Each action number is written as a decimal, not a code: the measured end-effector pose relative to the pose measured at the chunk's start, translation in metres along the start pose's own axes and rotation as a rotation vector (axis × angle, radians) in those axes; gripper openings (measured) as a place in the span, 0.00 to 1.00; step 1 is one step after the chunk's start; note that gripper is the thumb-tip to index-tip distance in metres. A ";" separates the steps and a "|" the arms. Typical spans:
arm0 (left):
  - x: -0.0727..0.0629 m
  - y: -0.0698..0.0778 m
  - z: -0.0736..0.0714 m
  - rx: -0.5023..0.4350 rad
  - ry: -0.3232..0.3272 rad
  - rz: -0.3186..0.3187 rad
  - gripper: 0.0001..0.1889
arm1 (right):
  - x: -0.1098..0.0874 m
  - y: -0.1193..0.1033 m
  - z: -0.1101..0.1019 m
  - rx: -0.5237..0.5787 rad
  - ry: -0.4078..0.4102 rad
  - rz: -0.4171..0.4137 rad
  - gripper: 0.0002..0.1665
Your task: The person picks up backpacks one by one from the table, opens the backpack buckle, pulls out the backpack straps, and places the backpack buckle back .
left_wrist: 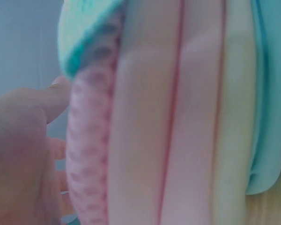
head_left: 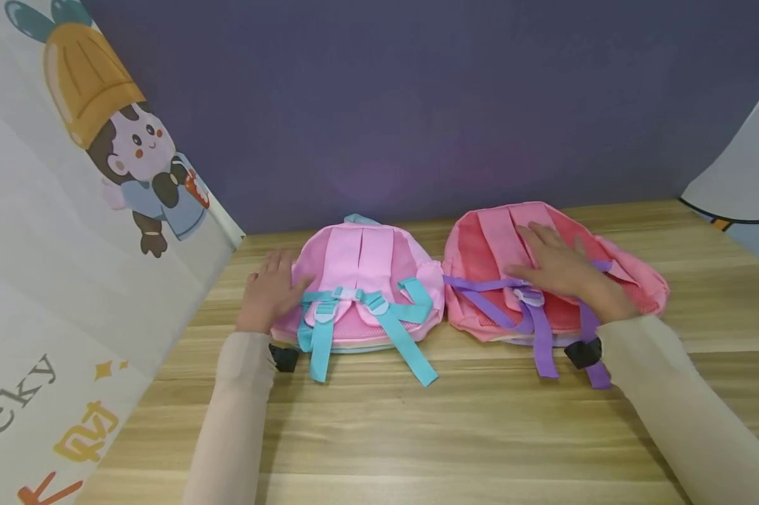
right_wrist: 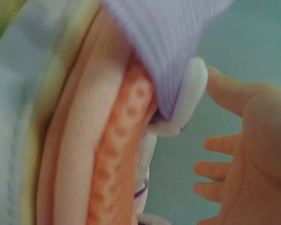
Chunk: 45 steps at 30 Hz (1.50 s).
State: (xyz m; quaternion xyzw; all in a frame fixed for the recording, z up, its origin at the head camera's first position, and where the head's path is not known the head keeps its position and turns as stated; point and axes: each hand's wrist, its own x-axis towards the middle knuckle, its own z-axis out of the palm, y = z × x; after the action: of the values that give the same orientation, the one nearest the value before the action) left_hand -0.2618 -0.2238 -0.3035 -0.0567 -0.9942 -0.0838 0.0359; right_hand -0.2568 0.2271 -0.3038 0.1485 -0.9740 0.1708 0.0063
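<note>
Two small backpacks lie side by side with their shoulder straps upward. The light pink backpack (head_left: 411, 252) has teal webbing (head_left: 405, 347) across its padded straps. My left hand (head_left: 267, 293) is at its left edge, fingers extended; contact is hard to tell. The left wrist view shows that backpack's layered side (left_wrist: 145, 140) close up beside the thumb. My right hand (head_left: 559, 266) is spread over the coral pink backpack (head_left: 468, 245) with purple webbing (head_left: 543, 351). In the right wrist view, its fingers (right_wrist: 215, 171) are straight and apart from the fabric, holding nothing.
Both backpacks rest on a wood-grain table (head_left: 379, 435) in front of a dark wall panel (head_left: 417, 105). To the left stands a white panel with a cartoon figure (head_left: 139, 147). Another white printed panel (head_left: 746, 161) is at the far right.
</note>
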 end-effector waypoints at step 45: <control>0.006 -0.032 0.012 -0.326 -0.255 -0.033 0.36 | 0.006 -0.102 0.053 0.064 0.004 -0.337 0.43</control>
State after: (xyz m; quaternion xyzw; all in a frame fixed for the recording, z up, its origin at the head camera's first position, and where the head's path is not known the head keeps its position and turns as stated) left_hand -0.2727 -0.2520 -0.3203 -0.0557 -0.9648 -0.2362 -0.1014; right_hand -0.2312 0.1160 -0.3192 0.3096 -0.9294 0.1985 0.0321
